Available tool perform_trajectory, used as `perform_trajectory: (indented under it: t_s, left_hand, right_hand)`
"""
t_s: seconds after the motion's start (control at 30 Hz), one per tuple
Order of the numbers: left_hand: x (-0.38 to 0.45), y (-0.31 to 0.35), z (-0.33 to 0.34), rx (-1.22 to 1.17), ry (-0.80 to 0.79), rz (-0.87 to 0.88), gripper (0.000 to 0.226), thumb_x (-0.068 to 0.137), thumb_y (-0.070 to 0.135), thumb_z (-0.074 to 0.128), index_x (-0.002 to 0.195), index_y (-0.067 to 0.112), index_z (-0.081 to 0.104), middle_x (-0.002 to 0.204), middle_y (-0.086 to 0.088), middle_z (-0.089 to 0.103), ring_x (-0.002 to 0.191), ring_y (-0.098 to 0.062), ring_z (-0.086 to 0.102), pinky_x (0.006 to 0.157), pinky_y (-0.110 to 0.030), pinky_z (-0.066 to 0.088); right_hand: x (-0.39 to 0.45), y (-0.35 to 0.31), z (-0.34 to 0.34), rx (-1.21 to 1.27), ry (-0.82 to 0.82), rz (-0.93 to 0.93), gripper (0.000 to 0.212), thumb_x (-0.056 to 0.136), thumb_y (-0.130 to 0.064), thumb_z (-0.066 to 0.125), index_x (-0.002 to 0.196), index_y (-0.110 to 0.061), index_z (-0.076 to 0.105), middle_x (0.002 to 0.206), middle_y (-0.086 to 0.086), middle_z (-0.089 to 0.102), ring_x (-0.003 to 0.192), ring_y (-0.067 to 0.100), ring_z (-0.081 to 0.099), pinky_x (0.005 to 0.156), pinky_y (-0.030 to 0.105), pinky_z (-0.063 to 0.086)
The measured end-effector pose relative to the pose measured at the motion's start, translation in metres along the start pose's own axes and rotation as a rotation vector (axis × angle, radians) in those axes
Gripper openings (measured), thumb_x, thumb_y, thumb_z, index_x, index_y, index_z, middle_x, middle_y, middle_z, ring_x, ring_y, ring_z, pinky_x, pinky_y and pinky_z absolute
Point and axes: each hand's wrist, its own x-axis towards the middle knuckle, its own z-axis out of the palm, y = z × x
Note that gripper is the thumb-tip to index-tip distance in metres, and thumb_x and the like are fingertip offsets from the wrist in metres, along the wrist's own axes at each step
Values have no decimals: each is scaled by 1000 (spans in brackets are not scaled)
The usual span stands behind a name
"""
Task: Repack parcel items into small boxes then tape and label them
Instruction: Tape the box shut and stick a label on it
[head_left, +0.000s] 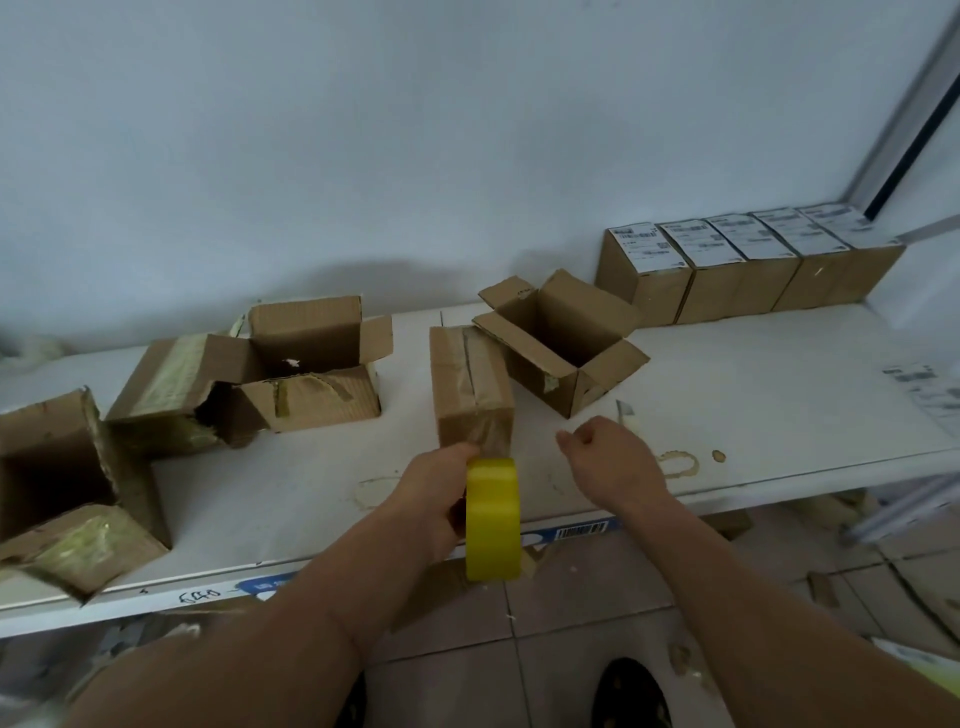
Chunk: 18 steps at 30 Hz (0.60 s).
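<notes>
Pale blue-white wall (415, 130); white stained table (753, 395); tiled floor (597, 597); dim, even light.

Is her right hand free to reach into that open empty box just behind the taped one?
Probably yes. The right hand holds nothing and hovers near the open box, whose flaps are spread. Nothing lies between them; the taped box sits to the side, and the left hand holds the tape dispenser.
</notes>
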Motion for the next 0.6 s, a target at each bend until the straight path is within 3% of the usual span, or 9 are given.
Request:
perform_trajectory:
  t_s: [0.07, 0.13, 0.23, 0.37, 0.47, 0.6]
  left_hand:
    - [2, 2, 1, -6, -10, -20, 25, 96, 25, 60, 111, 5, 63, 79, -16, 64, 67, -31, 64, 64, -42, 57]
    - [4, 4, 0, -19, -16, -35, 24, 96, 26, 59, 108, 6, 63, 78, -16, 64, 67, -31, 64, 63, -41, 56]
    - [5, 6, -1, -13, -9, -38, 24, 95, 26, 61, 108, 7, 62, 87, -18, 66, 74, -33, 65, 65, -42, 57]
    - [4, 5, -2, -22, -20, -50, 24, 93, 26, 64, 108, 7, 61, 85, -18, 65, 72, -33, 64, 63, -41, 55]
    - [3, 5, -4, -17, -21, -38, 24, 93, 26, 64, 108, 7, 61, 86, -18, 65, 72, -33, 64, 61, -40, 56]
    - [0, 6, -6, -20, -12, -32, 19, 94, 23, 62, 103, 6, 60, 85, -18, 64, 71, -32, 63, 58, -39, 54]
  right_hand:
    - [7, 11, -2, -134, 146, 18, 42, 100, -42, 44, 129, -13, 54, 128, 12, 52, 116, 30, 48, 94, 39, 41]
    - [14, 21, -5, -259, 214, 56, 47, 99, -42, 44, 138, -16, 45, 135, 12, 46, 123, 31, 42, 98, 42, 40]
    - [27, 37, -6, -312, 189, 128, 44, 98, -40, 48, 134, -14, 45, 129, 12, 50, 119, 31, 46, 93, 43, 44]
    - [32, 47, -12, -291, 172, 134, 26, 97, -28, 49, 116, -10, 53, 112, 11, 56, 101, 28, 58, 79, 36, 46]
    - [29, 46, -15, -360, 109, 151, 18, 98, -18, 49, 108, -9, 60, 112, 8, 62, 98, 22, 61, 80, 29, 46]
    - [13, 28, -20, -354, -17, 158, 21, 99, -21, 47, 112, -10, 60, 116, 5, 62, 90, 17, 54, 81, 27, 42]
